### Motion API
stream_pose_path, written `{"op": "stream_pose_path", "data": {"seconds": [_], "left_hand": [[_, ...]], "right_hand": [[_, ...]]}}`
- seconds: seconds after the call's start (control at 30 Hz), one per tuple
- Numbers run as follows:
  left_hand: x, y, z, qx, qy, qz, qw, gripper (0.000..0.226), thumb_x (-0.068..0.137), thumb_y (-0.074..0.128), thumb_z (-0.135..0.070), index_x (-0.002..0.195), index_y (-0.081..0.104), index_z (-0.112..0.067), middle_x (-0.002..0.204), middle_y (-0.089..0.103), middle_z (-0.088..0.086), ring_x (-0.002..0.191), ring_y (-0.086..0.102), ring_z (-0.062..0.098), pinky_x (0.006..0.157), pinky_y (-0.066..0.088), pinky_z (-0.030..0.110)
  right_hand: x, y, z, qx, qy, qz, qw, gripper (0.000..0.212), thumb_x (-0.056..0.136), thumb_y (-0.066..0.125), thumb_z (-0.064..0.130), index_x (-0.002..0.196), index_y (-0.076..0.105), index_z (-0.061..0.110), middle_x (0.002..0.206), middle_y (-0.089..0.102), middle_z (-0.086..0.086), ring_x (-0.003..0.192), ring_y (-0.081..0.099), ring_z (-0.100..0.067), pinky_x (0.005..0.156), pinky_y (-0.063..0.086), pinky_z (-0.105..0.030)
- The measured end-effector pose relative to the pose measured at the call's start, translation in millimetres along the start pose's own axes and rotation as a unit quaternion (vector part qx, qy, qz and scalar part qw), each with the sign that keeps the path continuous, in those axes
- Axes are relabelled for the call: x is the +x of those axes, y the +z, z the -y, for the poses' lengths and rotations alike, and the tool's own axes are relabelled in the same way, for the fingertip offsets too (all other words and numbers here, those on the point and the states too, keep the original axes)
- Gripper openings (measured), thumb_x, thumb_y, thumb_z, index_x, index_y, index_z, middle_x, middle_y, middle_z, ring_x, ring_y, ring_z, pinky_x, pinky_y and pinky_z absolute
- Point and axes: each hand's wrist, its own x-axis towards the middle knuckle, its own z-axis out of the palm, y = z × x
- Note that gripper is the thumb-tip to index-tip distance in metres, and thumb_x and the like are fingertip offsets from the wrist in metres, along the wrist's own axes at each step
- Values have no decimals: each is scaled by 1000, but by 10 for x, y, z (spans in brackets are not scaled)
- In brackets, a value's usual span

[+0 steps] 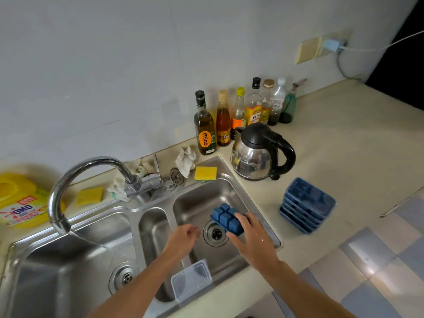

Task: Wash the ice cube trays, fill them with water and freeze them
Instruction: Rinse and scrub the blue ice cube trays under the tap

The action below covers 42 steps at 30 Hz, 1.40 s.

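One tray (pixel 223 216) gripped in right hand (pixel 254 237), left hand (pixel 183 236) loosely curled

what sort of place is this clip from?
Most likely a home kitchen: a steel sink with a tap, an electric kettle on the counter, and a row of oil and sauce bottles against the wall.

We've got tray (pixel 226 218) over R basin (pixel 202 198), tray stack (pixel 306 205) on counter (pixel 344 145) to the right, kettle (pixel 254 154) behind the stack, bottles (pixel 223 120) behind it by wall (pixel 91 65), tap (pixel 98 160) over L basin (pixel 68 260).
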Motion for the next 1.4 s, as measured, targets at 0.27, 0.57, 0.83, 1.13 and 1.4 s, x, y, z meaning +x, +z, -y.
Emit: {"op": "stream_pose_path", "data": {"seconds": [0.27, 0.57, 0.83, 1.13, 1.4], "left_hand": [[269, -106, 160, -13, 2, 29, 1000, 20, 102, 50, -12, 109, 67, -20, 101, 73, 1, 95, 70, 18, 90, 59, 37], [439, -25, 66, -48, 23, 35, 998, 27, 97, 54, 2, 119, 65, -10, 109, 71, 4, 101, 68, 19, 85, 54, 27], [429, 218, -288, -49, 83, -27, 995, 20, 95, 62, -1, 108, 69, -14, 89, 71, -7, 74, 61, 0, 67, 45, 8], [269, 511, -712, -113, 93, -67, 987, 21, 98, 62, -11, 99, 67, -32, 88, 77, -8, 81, 73, 7, 73, 60, 27], [289, 980, -1066, -90, 78, -47, 992, 18, 101, 56, -6, 108, 71, -13, 88, 75, 6, 70, 73, 19, 65, 61, 30]], "right_hand": [[84, 109, 138, -24, 7, 38, 999, 65, 98, 50, 61, 152, 39, 26, 141, 43, 4, 118, 51, -7, 98, 46, -23], [104, 97, 205, 87, 46, 2, 995, 63, 92, 55, 62, 142, 50, 24, 121, 45, 14, 108, 56, -5, 94, 56, -29], [117, -198, 166, 319, 170, 59, 931, 22, 97, 64, 45, 110, 62, 27, 94, 72, 3, 75, 70, -11, 74, 64, -33], [25, -860, -187, 297, 186, 139, 926, 39, 96, 57, 58, 112, 65, 23, 94, 73, 1, 79, 72, -17, 78, 63, -41], [-31, -1793, -483, 143, 52, -17, 988, 56, 81, 43, 69, 111, 65, 27, 89, 64, 19, 82, 63, 2, 71, 44, -16]]}}
